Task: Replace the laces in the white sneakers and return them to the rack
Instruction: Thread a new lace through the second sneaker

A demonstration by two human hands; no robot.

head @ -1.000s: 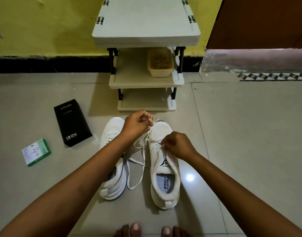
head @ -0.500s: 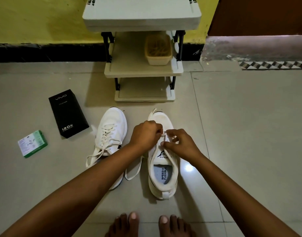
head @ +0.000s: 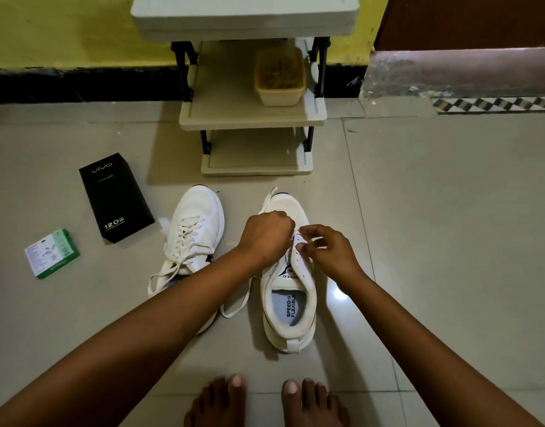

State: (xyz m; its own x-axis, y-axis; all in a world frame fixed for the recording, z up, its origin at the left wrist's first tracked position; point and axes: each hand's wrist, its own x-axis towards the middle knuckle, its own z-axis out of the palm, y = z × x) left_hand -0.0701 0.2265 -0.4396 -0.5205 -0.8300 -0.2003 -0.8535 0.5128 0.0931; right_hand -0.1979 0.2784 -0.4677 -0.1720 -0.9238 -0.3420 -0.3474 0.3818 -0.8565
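both hands (head: 266,237) (head: 328,251) apparently pinching lace (head: 269,198) over right sneaker (head: 291,303)

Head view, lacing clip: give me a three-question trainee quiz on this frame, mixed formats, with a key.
1. True or false: the left white sneaker with tied-through laces stands on the cream plastic shoe rack.
2. Which of the hands, left hand or right hand, is nearer the black rectangular "vivo" box?
3. The yellow plastic tub sits on: A. the grey tiled floor; B. the rack's middle shelf; C. the rack's top.

Key: 1 false, it is on the floor; 2 the left hand; 3 B.
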